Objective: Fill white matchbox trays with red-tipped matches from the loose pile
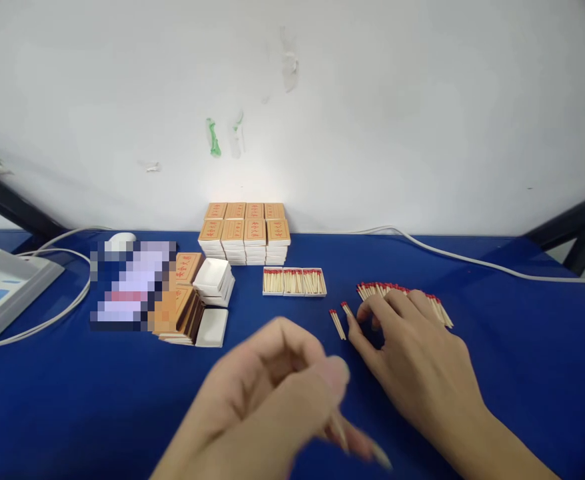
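Resting palm-down on the blue cloth table point(522, 333), the right hand point(412, 353) is spreading its fingers loosely over a heap of thin wooden matches point(402, 293) w/ red tips, touching them but gripping none I can see. The left hand point(272, 393), blurred, is curling loosely; can't tell if it's holding anything. Two stray matches point(338, 321) are lying just beside the right fingertips. Behind: three filled cardboard trays point(294, 281), stacked orange matchboxes point(245, 233), white empty trays point(213, 277).
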`<action>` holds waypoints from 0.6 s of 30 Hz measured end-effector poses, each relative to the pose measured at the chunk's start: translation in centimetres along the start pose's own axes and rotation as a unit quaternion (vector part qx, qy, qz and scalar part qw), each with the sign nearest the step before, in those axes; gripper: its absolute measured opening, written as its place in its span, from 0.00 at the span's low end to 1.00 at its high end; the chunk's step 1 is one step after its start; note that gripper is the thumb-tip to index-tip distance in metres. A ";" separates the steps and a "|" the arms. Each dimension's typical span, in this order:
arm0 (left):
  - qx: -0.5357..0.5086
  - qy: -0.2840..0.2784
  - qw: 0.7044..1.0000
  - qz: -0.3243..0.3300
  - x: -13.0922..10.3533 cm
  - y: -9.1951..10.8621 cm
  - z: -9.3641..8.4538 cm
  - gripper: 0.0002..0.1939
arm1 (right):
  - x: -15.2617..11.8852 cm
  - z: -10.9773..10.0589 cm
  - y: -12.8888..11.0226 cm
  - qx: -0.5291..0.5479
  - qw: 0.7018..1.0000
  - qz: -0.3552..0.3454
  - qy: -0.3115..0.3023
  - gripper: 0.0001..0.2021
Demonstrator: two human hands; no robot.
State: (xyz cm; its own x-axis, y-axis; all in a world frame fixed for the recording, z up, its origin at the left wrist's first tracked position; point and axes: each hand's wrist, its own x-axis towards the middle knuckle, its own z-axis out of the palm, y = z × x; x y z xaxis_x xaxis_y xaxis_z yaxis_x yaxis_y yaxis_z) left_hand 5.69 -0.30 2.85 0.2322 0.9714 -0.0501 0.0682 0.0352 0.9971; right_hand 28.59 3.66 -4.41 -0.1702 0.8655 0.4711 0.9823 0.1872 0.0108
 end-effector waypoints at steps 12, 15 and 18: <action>0.043 0.062 0.997 0.036 2.3 -2.9 -3.7 0.11 | 0.0 -0.4 -0.5 0.026 1.000 0.000 0.002 0.17; 0.076 0.064 0.993 0.069 2.4 -3.4 -4.0 0.10 | 0.1 -0.4 -0.4 0.030 1.000 0.003 -0.001 0.17; 0.120 0.070 0.985 0.100 2.2 -4.3 -4.4 0.10 | 0.1 -0.4 -0.2 0.035 0.999 0.006 -0.007 0.16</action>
State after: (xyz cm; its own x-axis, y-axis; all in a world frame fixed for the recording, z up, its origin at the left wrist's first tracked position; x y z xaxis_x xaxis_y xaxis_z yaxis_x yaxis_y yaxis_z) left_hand 1.63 2.74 -1.30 0.1294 0.9768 0.1705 0.2655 -0.1998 0.9432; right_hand 28.43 3.57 -4.05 -0.1594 0.8745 0.4581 0.9765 0.2079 -0.0572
